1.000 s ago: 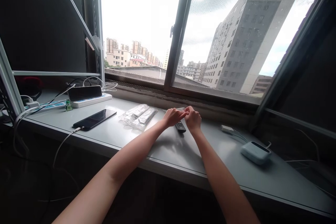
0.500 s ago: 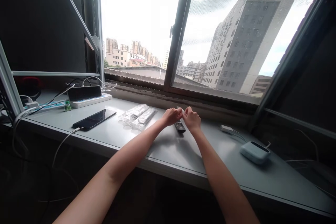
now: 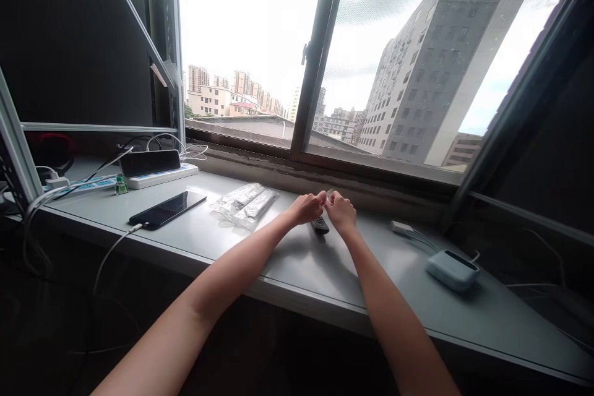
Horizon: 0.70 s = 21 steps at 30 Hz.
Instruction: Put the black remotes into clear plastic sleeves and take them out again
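Both my arms reach out over a grey table (image 3: 297, 260) below a window. My left hand (image 3: 306, 207) and my right hand (image 3: 341, 211) meet with fingers curled, pinching the top of a thin clear wrapper (image 3: 327, 195) between them. Under the hands lies a black remote control (image 3: 320, 224), only its near end showing; whether it sits inside the wrapper I cannot tell. To the left of my left hand lie clear plastic bags (image 3: 245, 203) with dark items inside.
A black phone (image 3: 167, 210) on a cable lies at the left, beyond it a white power strip (image 3: 160, 177) with a dark device on it. A pale blue box (image 3: 451, 268) with white cables sits at the right. A metal shelf frame (image 3: 18, 154) stands far left.
My hands have stayed together over the remote, shifting only slightly. Less of the remote shows beneath them now.
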Available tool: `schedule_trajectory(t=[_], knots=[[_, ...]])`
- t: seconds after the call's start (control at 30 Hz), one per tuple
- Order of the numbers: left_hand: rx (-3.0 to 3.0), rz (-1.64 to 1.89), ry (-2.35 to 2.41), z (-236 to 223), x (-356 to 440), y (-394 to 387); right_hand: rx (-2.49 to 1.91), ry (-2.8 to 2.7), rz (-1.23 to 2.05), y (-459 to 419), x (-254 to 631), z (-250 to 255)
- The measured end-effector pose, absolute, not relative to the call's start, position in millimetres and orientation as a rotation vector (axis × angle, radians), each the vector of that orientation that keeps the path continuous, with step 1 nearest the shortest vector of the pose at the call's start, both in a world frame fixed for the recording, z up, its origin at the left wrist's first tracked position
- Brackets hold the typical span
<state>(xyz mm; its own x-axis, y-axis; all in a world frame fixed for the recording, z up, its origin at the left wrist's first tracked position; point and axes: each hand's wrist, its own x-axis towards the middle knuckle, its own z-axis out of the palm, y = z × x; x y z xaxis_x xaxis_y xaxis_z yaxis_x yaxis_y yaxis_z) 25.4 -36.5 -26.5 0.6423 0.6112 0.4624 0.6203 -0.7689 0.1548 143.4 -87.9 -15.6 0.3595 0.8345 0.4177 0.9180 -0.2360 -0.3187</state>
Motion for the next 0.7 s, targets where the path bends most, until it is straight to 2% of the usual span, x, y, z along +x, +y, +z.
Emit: schedule_trajectory(t=[0.27, 0.4, 0.53, 0.63, 0.7], knots=[[-2.901, -0.935, -0.871, -28.3, 29.2, -45.0, -2.190, -1.435, -0.175, -90.9, 147.6, -15.3], [-2.953, -1.401, -1.001, -30.3, 25.4, -33.3, -2.128, -1.392, -0.262, -92.2, 143.2, -12.8], [-2.991, -1.947, -1.438, -30.7, 29.6, -16.9, -2.009, -1.427, -0.403, -94.0, 137.4, -12.9], [-3.162, -2.166, -1.701, -32.5, 34.4, -9.8, -1.900, -1.597, -0.483, -94.2, 133.6, -16.5], [-3.294, -2.218, -1.625, -34.2, 35.6, -9.4, -1.844, -1.759, -0.489, -93.7, 131.2, -19.5]])
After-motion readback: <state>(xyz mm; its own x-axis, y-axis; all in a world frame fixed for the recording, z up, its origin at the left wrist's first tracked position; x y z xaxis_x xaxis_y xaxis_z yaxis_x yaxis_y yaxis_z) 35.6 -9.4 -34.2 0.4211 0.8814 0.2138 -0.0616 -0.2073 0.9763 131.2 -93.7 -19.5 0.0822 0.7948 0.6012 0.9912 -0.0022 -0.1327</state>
